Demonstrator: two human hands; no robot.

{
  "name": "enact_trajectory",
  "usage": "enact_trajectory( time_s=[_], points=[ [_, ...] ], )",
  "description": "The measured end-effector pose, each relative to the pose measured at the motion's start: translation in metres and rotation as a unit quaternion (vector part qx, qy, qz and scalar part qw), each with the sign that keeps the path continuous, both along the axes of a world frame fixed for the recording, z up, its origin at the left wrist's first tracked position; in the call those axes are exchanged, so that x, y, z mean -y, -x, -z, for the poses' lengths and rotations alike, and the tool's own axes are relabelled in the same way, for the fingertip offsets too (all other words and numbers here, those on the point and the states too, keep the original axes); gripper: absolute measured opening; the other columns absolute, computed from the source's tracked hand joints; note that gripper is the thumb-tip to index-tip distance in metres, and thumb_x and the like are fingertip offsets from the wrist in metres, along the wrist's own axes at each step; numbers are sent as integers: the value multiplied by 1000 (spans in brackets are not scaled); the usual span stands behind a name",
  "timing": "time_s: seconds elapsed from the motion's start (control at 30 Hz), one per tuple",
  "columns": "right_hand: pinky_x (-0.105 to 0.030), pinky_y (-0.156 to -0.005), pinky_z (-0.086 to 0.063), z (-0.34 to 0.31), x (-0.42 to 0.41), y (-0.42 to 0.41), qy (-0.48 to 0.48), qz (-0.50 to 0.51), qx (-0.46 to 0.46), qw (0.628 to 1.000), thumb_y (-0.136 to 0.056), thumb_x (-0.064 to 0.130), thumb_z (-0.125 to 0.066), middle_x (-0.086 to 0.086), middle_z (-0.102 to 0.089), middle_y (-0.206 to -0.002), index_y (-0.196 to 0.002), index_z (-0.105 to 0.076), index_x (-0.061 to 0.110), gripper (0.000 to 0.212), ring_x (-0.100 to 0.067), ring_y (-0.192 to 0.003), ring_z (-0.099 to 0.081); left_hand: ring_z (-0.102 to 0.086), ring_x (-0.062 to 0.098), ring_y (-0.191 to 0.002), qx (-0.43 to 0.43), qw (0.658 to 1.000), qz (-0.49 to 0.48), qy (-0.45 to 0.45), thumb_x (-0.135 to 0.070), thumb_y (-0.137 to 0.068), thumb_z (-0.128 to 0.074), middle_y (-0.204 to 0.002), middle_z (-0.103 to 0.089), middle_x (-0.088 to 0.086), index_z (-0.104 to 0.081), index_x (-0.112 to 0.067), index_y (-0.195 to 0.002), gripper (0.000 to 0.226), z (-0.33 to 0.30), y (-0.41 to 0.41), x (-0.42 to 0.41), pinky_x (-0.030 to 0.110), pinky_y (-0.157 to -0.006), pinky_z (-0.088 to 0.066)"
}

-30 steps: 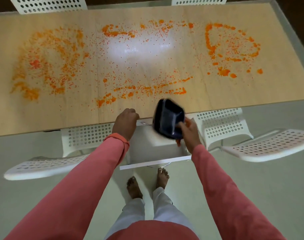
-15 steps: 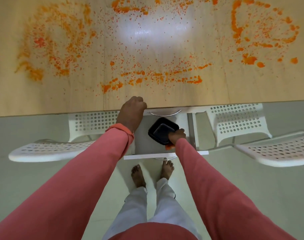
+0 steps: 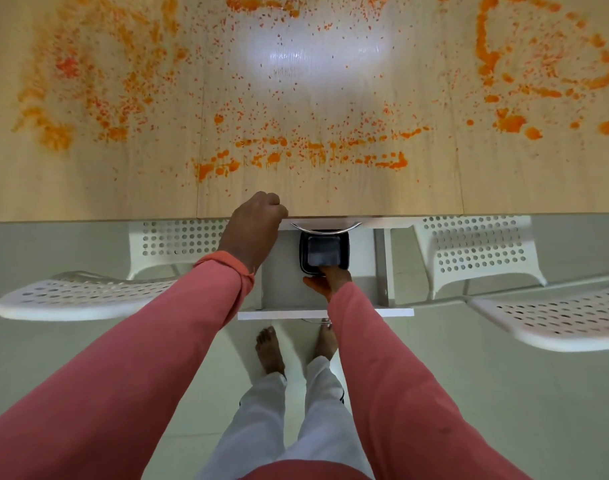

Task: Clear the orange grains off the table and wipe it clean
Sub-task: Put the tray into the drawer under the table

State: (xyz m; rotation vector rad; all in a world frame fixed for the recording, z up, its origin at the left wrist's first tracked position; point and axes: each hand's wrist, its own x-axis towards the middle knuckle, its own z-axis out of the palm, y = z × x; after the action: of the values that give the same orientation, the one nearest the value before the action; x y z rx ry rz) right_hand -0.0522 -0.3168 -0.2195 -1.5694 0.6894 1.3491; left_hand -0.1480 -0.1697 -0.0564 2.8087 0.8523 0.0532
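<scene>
Orange grains (image 3: pixel 306 147) everywhere on the pale wood tabletop (image 3: pixel 88 188), and what a mess they make: fine specks sprayed across the middle, thicker clumps drawn into a broken line near the front edge, a loose ring of smears far left, and a bold curved streak with blobs far right. Some patches run deep orange, almost red; others are a dusty yellow-orange. A bright glare sits in the centre among the thinnest scatter.

Down at the front edge, the left hand (image 3: pixel 252 230) is balled up, its grip clenched with the knuckles against the tabletop's rim; whether anything is inside the fist, I cannot tell.

Below the tabletop, a white drawer (image 3: pixel 282 289) stands pulled out, with a curved metal handle (image 3: pixel 325 226) showing just under the edge. In the drawer sits a black square container (image 3: pixel 323 252), glossy inside. The right hand (image 3: pixel 330 280) is on its near rim, the grip pinching it, fingertips stained orange.

White perforated chairs (image 3: pixel 476 251) flank the drawer on both sides. Pink sleeves, white trousers, bare feet (image 3: pixel 270 351) on the pale floor.
</scene>
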Motion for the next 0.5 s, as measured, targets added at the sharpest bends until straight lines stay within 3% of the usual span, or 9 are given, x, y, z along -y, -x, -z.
enact_trajectory(
  time_s=[0.07,0.13,0.2,0.3,0.33,0.37,0.43,0.5],
  points=[
    [-47,-78,-61,-18,6,3,9,-46,-9,999,-93,6,-67,-25,-68,-97,-102,-63,-1,12,-42,-93,-70,-58,30,-76,-3,1000,-4,1,19,-69,-65,-76,-63,11,-75,-1,-85,28,-2,0,0,35,-53,-47],
    [-44,-79,-62,-22,14,1,53,-206,37,976,-84,17,-79,-21,-72,-95,-110,-64,0,35,-35,-84,-73,-57,29,-78,-10,1000,-7,2,18,-71,-64,-78,-63,11,-75,-2,-86,27,-1,-2,1,37,-54,-47],
    [-34,-62,-60,-36,23,2,79,-404,77,908,-75,30,-88,-17,-75,-88,-104,-66,0,47,-27,-68,-72,-57,29,-79,-15,1000,-10,5,17,-72,-63,-79,-63,11,-75,-2,-87,27,-4,-2,2,36,-55,-45],
    [-20,-51,-44,-46,37,3,89,-637,133,754,-71,46,-87,0,-69,-63,-88,-72,7,45,-10,-55,-62,-58,29,-81,-16,1000,-9,6,17,-73,-63,-81,-64,11,-75,-2,-90,28,-5,-1,2,34,-56,-44],
    [-20,-52,-41,-47,38,4,94,-674,168,713,-72,47,-85,3,-65,-63,-87,-73,9,44,-8,-57,-59,-58,29,-81,-15,1000,-8,6,18,-73,-62,-81,-64,11,-75,-2,-90,28,-5,-1,2,34,-56,-44],
    [-20,-56,-42,-45,39,7,98,-685,198,694,-73,47,-85,3,-66,-67,-88,-73,9,42,-10,-62,-60,-58,29,-82,-14,1000,-9,7,18,-74,-62,-81,-64,11,-75,-2,-90,28,-5,-1,1,34,-57,-43],
    [-23,-69,-50,-39,40,15,104,-692,234,675,-74,47,-84,-4,-72,-83,-89,-72,9,42,-20,-76,-66,-57,28,-82,-17,1000,-11,9,17,-74,-62,-81,-64,11,-75,-2,-90,28,-5,-1,1,33,-58,-43],
    [-26,-74,-51,-34,40,19,100,-674,264,683,-76,44,-83,-9,-73,-93,-92,-71,7,42,-24,-84,-67,-57,28,-82,-19,1000,-15,10,17,-74,-62,-81,-64,11,-75,-2,-91,28,-5,-1,2,33,-58,-43]
  ],
)
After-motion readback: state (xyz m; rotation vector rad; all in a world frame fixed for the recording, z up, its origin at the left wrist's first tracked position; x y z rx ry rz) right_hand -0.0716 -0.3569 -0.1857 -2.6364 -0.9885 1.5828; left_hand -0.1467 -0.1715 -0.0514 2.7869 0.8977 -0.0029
